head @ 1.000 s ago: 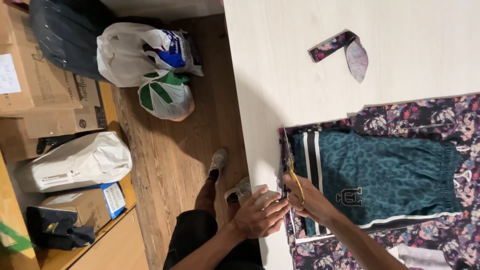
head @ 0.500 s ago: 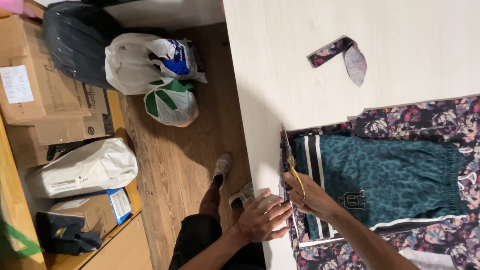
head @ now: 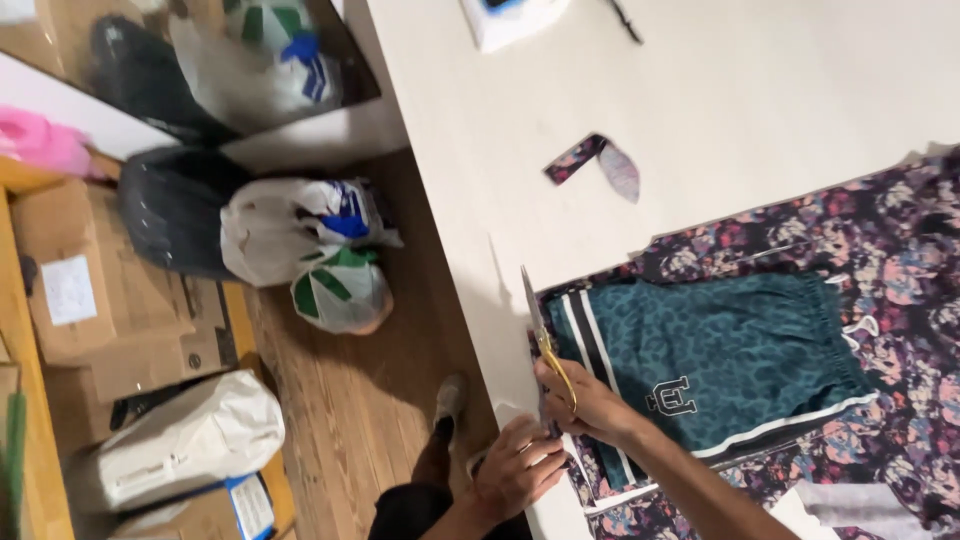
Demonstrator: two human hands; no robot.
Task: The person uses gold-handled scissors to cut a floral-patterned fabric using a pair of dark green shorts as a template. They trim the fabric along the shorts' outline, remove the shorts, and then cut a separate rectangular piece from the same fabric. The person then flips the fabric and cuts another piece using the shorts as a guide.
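Note:
My right hand (head: 590, 405) grips gold-handled scissors (head: 540, 335), whose blades point up along the left edge of a floral purple fabric (head: 900, 290) spread on the white table (head: 760, 90). A pair of teal patterned shorts (head: 720, 350) with black and white side stripes lies on top of that fabric. My left hand (head: 515, 465) sits at the table's edge just below the scissors, fingers pinching the fabric's edge. A small cut scrap of the floral fabric (head: 595, 165) lies apart on the table, higher up.
Left of the table is a wooden floor (head: 350, 400) with white plastic bags (head: 300, 235), a dark bag (head: 165, 215), cardboard boxes (head: 100, 300) and a white sack (head: 185, 440). A white box (head: 505, 18) and a thin dark tool (head: 625, 20) lie at the table's far end.
The view has tilted and shifted, bringing the far end of the table into sight. Both hands and the scissors stay at the fabric's left edge, much as before.

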